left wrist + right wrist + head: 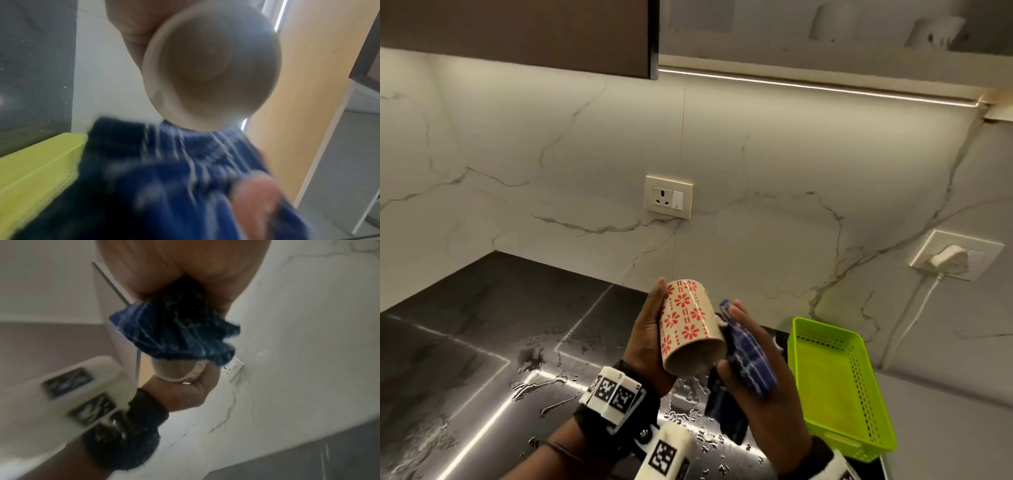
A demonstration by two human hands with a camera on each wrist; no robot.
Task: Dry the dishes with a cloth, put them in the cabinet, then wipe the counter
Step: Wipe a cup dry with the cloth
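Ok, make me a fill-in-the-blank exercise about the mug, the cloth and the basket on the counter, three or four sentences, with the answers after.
1. The left hand grips a mug patterned with ____ flowers.
2. The right hand presses a ____ checked cloth against the mug.
3. The green basket stands to the ____ of both hands.
4. Drops of ____ lie on the dark counter.

Missing words: red; blue; right; water

a home kitchen. a dark, glossy stone tabletop (482,325), wet with scattered water drops, met a white marble-veined backsplash (791,164). two wall sockets (668,196) sat in the backsplash, one with a white plug (947,259) in it. brown wall cabinets (517,34) hung overhead, a light strip (815,84) glowing beneath them. a lime-green plastic basket (859,359) stood on the tabletop.
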